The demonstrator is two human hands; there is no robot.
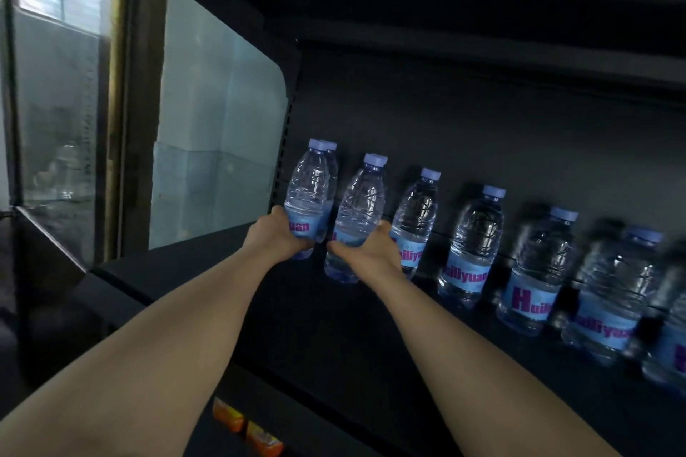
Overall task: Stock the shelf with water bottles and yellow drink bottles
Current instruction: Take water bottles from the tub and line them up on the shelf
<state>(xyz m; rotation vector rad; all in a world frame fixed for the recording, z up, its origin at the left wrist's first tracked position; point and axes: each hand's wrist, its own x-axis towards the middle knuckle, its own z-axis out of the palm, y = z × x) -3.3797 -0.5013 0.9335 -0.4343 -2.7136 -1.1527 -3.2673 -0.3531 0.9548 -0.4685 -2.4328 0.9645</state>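
- Left hand (276, 234) grips a clear plastic water bottle with lilac cap (310, 193) round its blue label, above the dark shelf (334, 326).
- Right hand (371, 247) clasps a second clear lilac-capped bottle (360, 211), tilted, just right of the first.
- Right of that grip, a row of matching bottles (471, 249) stands on the shelf.

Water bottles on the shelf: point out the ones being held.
The two leftmost water bottles: left hand grips one, right hand the next; the others stand untouched.
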